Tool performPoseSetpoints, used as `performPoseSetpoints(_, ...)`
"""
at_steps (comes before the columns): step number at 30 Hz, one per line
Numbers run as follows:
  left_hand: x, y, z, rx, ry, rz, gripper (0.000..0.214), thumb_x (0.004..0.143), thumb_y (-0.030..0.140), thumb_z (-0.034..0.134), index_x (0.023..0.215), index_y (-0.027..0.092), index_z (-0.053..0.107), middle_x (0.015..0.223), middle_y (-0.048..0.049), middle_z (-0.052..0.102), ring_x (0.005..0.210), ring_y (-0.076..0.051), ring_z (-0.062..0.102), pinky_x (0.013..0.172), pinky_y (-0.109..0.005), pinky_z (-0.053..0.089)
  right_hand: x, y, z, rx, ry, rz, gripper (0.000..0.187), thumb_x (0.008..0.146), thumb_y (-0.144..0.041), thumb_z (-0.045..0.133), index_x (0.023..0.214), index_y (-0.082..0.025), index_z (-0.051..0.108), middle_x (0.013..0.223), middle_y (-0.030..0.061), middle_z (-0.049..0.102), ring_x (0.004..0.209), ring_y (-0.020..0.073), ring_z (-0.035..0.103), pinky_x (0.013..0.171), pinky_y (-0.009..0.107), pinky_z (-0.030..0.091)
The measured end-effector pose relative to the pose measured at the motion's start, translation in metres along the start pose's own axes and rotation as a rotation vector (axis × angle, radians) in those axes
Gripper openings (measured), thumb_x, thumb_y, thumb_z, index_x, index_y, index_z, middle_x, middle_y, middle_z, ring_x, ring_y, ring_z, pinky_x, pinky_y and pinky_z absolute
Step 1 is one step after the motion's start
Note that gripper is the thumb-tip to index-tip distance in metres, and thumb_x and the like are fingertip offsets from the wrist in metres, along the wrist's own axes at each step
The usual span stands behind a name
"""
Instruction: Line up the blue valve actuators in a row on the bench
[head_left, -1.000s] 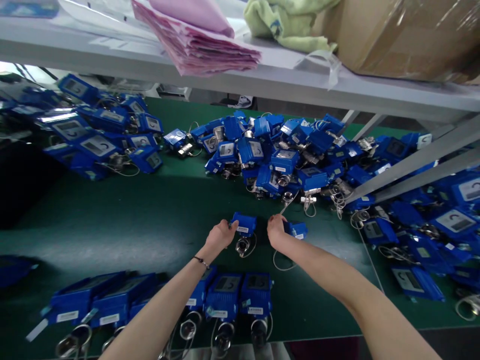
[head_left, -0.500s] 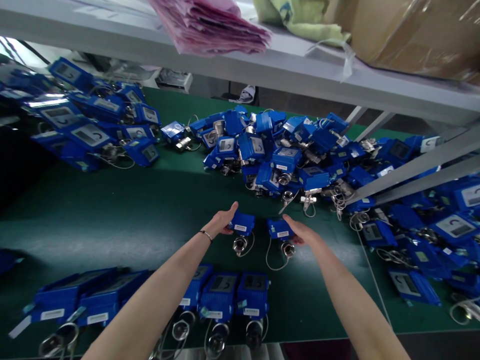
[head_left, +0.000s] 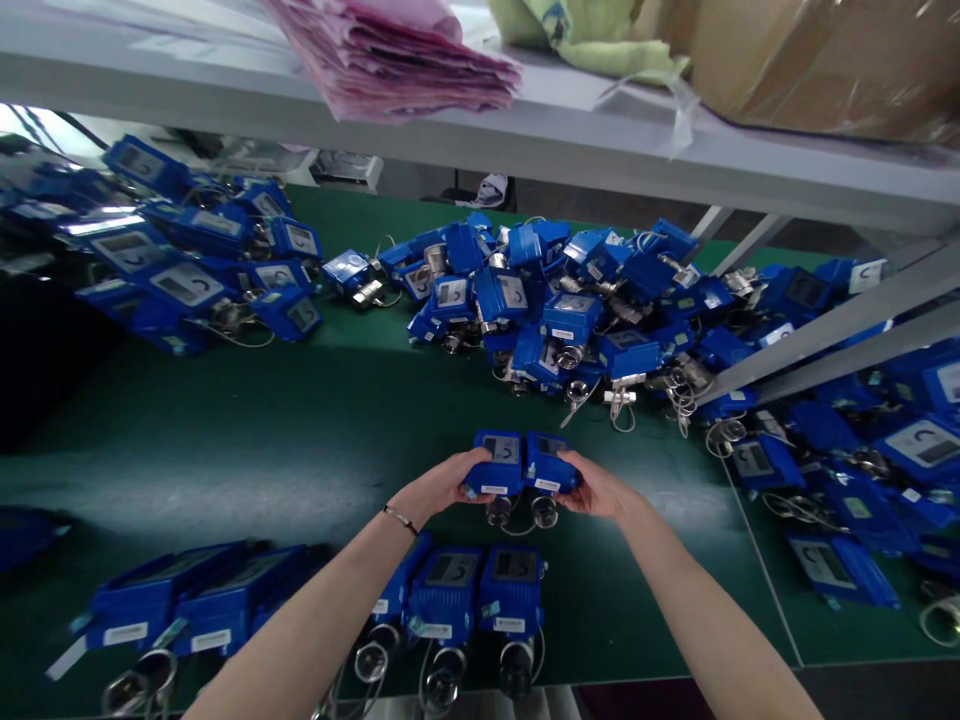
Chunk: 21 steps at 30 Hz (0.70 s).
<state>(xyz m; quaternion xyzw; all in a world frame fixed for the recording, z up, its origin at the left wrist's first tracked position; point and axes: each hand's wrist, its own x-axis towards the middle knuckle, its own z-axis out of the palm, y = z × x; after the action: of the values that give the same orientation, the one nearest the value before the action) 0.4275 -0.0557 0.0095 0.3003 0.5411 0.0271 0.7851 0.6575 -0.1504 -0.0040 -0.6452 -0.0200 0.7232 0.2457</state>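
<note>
Two small blue box-shaped devices with a screen on top and a metal fitting underneath are held side by side just above the green table mat (head_left: 300,440). My left hand (head_left: 439,487) grips the left blue device (head_left: 496,463). My right hand (head_left: 600,490) grips the right blue device (head_left: 551,462). The two devices touch each other, screens facing up, metal fittings and thin wires hanging toward me.
A row of the same blue devices (head_left: 457,590) lies along the near table edge. A large heap of blue devices (head_left: 570,300) fills the far middle and right, and another pile (head_left: 187,260) lies far left. A grey shelf (head_left: 480,130) with pink sheets and a cardboard box overhangs.
Both hands were resting open beside two separate devices on the mat; now each hand has closed on one and brought them together, pulled toward me.
</note>
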Motion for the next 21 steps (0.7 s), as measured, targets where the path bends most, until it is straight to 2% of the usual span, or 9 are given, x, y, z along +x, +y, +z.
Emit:
performPoseSetpoints(2,-0.024,-0.015,-0.001,-0.005,-0.044,0.077,0.054,0.079,0.028,0.062,0.126,0.012,0.04,0.116,-0.0132,0.06,0.1,-0.021,0.061,0.086,-0.033,0.053,-0.016,0.018,-0.004,-0.013,-0.079,-0.141,0.041,0.086,-0.047,0.055,0.106,-0.011,0.051,0.081,0.0074,0.066,0.061,0.0097,0.063,0.055,0.017,0.055)
performPoseSetpoints(3,-0.035,-0.023,-0.002,-0.008,-0.054,0.125,0.065,0.074,0.023,0.066,0.131,0.015,0.035,0.121,-0.0117,0.058,0.105,-0.021,0.059,0.09,-0.032,0.051,-0.025,0.027,-0.006,-0.036,-0.135,-0.245,0.042,0.084,-0.043,0.059,0.111,-0.013,0.05,0.085,0.0075,0.067,0.064,0.0104,0.064,0.059,0.019,0.056)
performPoseSetpoints(6,-0.064,-0.048,0.002,-0.034,-0.107,0.319,0.099,0.064,0.009,0.071,0.142,0.027,0.012,0.135,-0.0079,0.046,0.12,-0.021,0.049,0.1,-0.033,0.044,-0.052,0.049,-0.012,-0.121,-0.274,-0.579,0.064,0.071,-0.031,0.075,0.126,-0.022,0.043,0.11,0.0072,0.064,0.092,0.0169,0.065,0.079,0.03,0.055)
performPoseSetpoints(8,-0.078,-0.061,0.009,-0.057,-0.152,0.429,0.102,0.067,0.01,0.068,0.143,0.03,0.003,0.138,-0.0082,0.042,0.124,-0.024,0.045,0.102,-0.037,0.042,-0.069,0.055,-0.014,-0.186,-0.285,-0.682,0.074,0.067,-0.029,0.078,0.13,-0.025,0.04,0.122,0.0081,0.058,0.109,0.0219,0.059,0.092,0.039,0.05)
performPoseSetpoints(10,-0.09,-0.067,0.017,-0.063,-0.153,0.502,0.098,0.069,0.013,0.066,0.143,0.03,0.005,0.134,-0.0089,0.045,0.122,-0.026,0.046,0.1,-0.04,0.042,-0.085,0.055,-0.015,-0.264,-0.273,-0.726,0.073,0.068,-0.033,0.076,0.131,-0.025,0.04,0.125,0.0093,0.057,0.114,0.0247,0.055,0.097,0.045,0.045)
performPoseSetpoints(12,-0.101,-0.068,0.024,-0.047,-0.13,0.571,0.092,0.067,0.014,0.065,0.142,0.028,0.014,0.126,-0.009,0.051,0.115,-0.028,0.05,0.095,-0.04,0.045,-0.101,0.054,-0.016,-0.353,-0.258,-0.739,0.071,0.07,-0.038,0.074,0.131,-0.026,0.041,0.125,0.0097,0.057,0.113,0.0262,0.055,0.097,0.048,0.044)
performPoseSetpoints(15,-0.118,-0.062,0.031,0.018,-0.207,0.564,0.088,0.069,0.014,0.063,0.142,0.029,0.015,0.124,-0.0081,0.051,0.11,-0.027,0.053,0.091,-0.039,0.047,-0.124,0.057,-0.022,-0.418,-0.238,-0.745,0.068,0.07,-0.044,0.072,0.129,-0.026,0.043,0.125,0.01,0.056,0.112,0.0273,0.056,0.095,0.047,0.046)
performPoseSetpoints(18,-0.134,-0.062,0.044,0.079,-0.275,0.518,0.092,0.072,0.016,0.062,0.144,0.03,0.007,0.132,-0.0078,0.046,0.117,-0.025,0.049,0.098,-0.039,0.043,-0.146,0.069,-0.035,-0.44,-0.144,-0.708,0.062,0.074,-0.049,0.067,0.126,-0.024,0.047,0.114,0.0086,0.061,0.097,0.0241,0.06,0.081,0.039,0.052)
performPoseSetpoints(21,-0.14,-0.078,0.075,0.07,-0.239,0.496,0.087,0.073,0.02,0.063,0.144,0.024,0.014,0.131,-0.0094,0.049,0.118,-0.023,0.049,0.1,-0.035,0.042,-0.165,0.088,-0.058,-0.45,0.038,-0.637,0.063,0.079,-0.053,0.059,0.133,-0.024,0.043,0.091,0.0053,0.064,0.068,0.0167,0.058,0.057,0.029,0.05)
